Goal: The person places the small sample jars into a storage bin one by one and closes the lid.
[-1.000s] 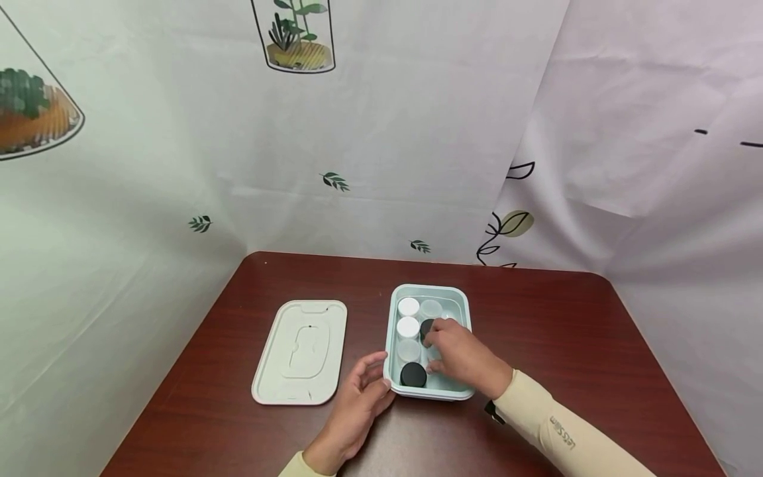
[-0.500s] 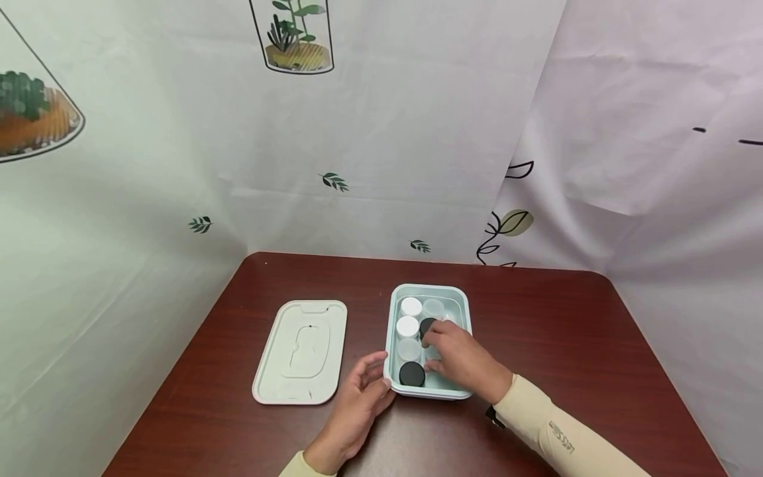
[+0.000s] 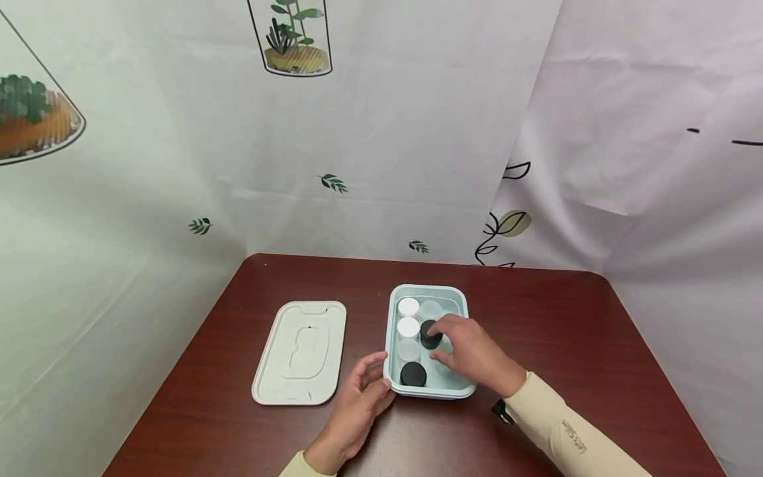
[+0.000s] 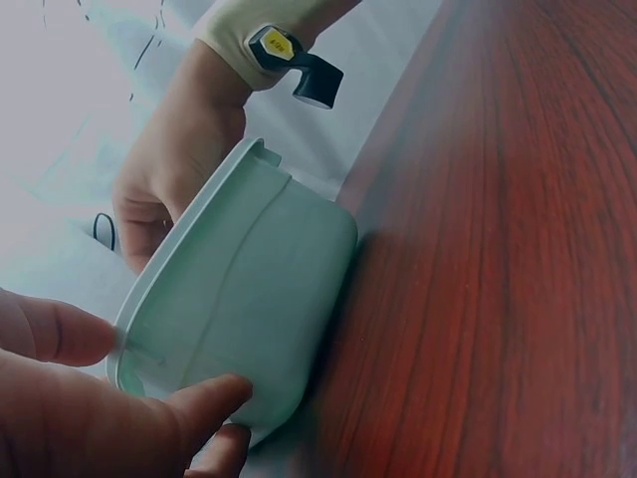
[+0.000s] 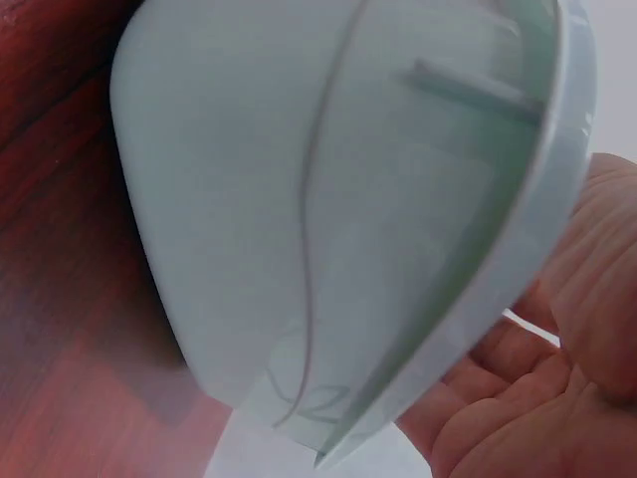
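A pale blue-green plastic bin point(image 3: 391, 318) stands on the table holding several small round containers. Its left column has two white lids point(image 3: 408, 328), a translucent lid point(image 3: 408, 350) and a black lid point(image 3: 413, 374) nearest the front. To their right are another translucent lid point(image 3: 430, 309) and a second black-lidded container point(image 3: 428, 336). My right hand point(image 3: 477, 348) reaches over the bin's right rim, fingertips overlapping that second black lid, thumb spread apart below it. My left hand point(image 3: 356, 404) rests at the front left corner, its fingers point(image 4: 70, 334) touching the rim and others lying against the outer wall.
A whitish rectangular lid point(image 3: 300, 352) lies flat on the dark red wooden table point(image 3: 536, 318), left of the bin. White cloth point(image 3: 381, 119) with printed plants hangs behind the table and along its sides.
My right hand has shifted a little to the right, and more of the second black-lidded container shows beside the fingertips. The left hand and the bin stay in place.
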The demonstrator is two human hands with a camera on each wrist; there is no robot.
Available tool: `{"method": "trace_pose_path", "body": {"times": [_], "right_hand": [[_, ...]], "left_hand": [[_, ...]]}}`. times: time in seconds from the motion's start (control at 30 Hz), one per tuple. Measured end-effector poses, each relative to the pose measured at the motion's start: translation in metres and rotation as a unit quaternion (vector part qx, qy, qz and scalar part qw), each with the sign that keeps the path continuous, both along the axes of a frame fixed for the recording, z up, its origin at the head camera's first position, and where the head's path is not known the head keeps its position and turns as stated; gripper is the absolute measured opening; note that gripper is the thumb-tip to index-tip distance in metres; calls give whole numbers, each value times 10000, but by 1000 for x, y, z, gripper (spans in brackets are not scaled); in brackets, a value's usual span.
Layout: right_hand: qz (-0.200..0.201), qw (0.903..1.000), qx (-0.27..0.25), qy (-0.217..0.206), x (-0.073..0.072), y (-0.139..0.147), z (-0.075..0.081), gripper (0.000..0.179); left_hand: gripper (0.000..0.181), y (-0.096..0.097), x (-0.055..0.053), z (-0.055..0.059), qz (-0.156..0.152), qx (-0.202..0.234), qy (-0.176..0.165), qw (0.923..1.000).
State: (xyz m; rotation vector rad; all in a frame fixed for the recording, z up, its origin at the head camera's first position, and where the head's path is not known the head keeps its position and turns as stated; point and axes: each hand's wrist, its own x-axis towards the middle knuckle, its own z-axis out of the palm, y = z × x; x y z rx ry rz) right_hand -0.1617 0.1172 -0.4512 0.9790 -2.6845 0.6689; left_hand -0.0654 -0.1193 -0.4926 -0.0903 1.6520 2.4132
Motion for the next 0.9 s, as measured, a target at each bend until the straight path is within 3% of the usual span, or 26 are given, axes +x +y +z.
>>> {"method": "trace_pose_path", "body": {"times": [0.53, 0.7, 0.9], "right_hand": [[-257, 9989, -347, -172, 1, 3, 8, 39], [-345, 9976, -484, -369, 6, 1, 12, 39], [-386, 9913, -1080, -651, 21, -8, 20, 36]], "left_hand": [[59, 0, -1, -1, -13, -26, 22, 10000], [58, -1, -1, 0, -41, -68, 26, 10000], [59, -15, 0, 9, 262, -235, -168, 9992]]}}
